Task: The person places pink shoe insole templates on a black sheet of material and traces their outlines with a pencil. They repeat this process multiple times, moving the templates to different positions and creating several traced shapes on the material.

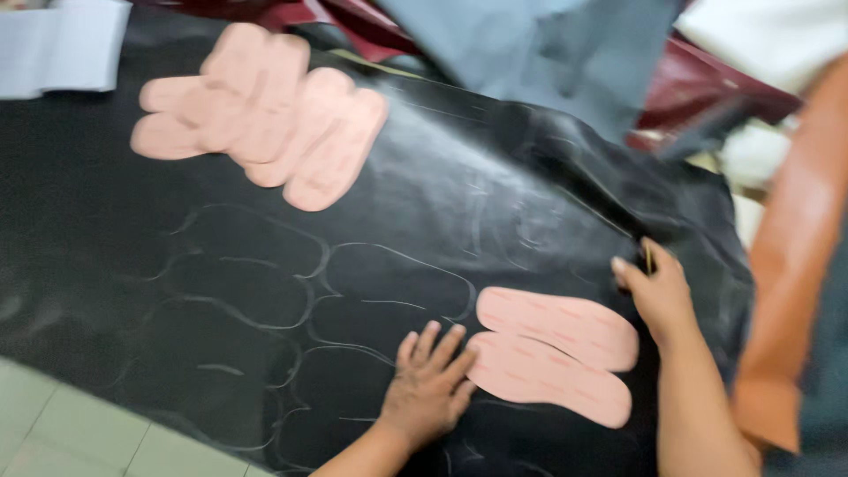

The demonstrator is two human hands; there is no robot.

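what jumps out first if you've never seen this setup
A big black leather sheet covers the table, marked with pale traced outlines. Pink pattern pieces lie at lower right, the left hand flat beside them, touching their edge; a larger pink stack sits at upper left. The right hand grips the sheet's right edge, holding something thin I can't identify.

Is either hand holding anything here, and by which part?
The right hand pinches a thin, blurred pen-like object, seemingly near its lower end. The left hand holds nothing; it lies flat on the black leather sheet, fingertips touching a pink sole-shaped template.
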